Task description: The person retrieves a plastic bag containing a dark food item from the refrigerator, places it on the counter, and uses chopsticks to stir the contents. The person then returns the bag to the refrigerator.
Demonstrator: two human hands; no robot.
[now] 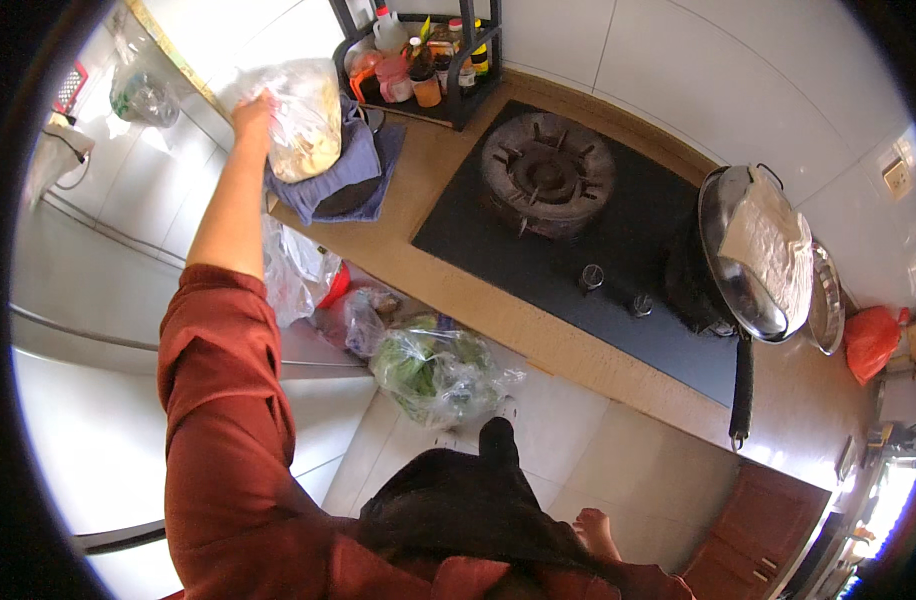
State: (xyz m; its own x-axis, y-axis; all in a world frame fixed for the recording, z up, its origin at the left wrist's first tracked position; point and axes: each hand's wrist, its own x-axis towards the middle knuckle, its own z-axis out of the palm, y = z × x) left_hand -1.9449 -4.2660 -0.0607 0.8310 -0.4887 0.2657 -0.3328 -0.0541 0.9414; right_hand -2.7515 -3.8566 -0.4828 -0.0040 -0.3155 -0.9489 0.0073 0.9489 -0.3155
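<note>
My left hand [253, 118] grips a clear plastic bag [304, 124] with pale yellowish contents, over a folded blue cloth [364, 172] at the counter's left end. A dark round thing shows partly under the cloth. My right hand [594, 527] hangs low near my body, over the floor, its fingers curled; whether anything is in it cannot be told. A clear bag of green leafy vegetables [435, 371] lies below the counter's edge near my feet, beside other plastic bags [289, 270].
A black gas stove [458, 217] with a burner ring [548, 172] fills the middle of the counter. At right, a long-handled pan [741, 390] sits beside a metal lid bearing a cloth [765, 240]. A black rack [458, 112] holds bottles and jars. A red bag [874, 345] is far right.
</note>
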